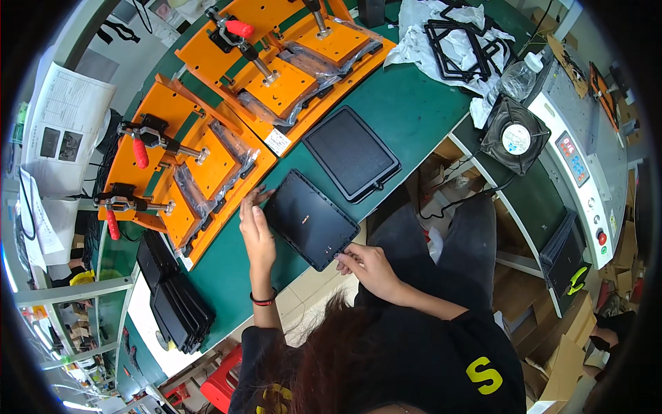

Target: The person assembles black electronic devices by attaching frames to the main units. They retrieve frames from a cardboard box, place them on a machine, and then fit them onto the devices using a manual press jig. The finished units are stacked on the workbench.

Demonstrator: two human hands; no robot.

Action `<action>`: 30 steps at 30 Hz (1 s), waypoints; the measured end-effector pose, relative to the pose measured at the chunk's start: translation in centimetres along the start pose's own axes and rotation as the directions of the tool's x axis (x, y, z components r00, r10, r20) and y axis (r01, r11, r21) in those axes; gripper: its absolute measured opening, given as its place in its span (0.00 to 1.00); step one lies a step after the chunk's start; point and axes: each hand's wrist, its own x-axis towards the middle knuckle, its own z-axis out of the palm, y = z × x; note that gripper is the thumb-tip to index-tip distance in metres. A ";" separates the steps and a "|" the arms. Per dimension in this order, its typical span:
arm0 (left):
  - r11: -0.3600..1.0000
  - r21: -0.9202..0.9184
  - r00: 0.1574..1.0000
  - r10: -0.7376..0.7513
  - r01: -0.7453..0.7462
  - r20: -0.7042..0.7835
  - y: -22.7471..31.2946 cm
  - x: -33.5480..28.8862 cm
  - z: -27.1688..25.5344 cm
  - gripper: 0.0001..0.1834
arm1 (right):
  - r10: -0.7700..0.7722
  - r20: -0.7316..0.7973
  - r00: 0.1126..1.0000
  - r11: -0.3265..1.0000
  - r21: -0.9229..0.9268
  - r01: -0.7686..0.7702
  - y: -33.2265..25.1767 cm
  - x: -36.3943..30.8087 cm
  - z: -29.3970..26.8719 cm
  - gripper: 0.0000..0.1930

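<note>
A black rectangular plastic cover (307,217) with a raised rim lies tilted between my hands, its near corner reaching past the bench edge. My left hand (258,231) is at the cover's left side, its fingers bent around the far-left edge. My right hand (369,269) pinches the near-right corner between thumb and fingers. Just beyond, a second black framed panel (352,153) lies flat on the green bench, a small tab at its near corner. The undersides of both pieces are hidden.
Orange clamp fixtures (207,162) with red-handled toggle clamps fill the far side. Stacked black covers (179,310) lie left. At right are black frames (458,52) on white wrapping, a plastic bottle (520,76), a fan (515,136) and a machine with a lit display (572,159).
</note>
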 end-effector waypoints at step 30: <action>0.737 -0.674 0.980 -0.161 0.041 -0.116 3.0 1.1 11.0 0.31 | -0.588 -0.438 0.680 0.780 -0.530 0.333 -6.2 9.5 -11.5 0.09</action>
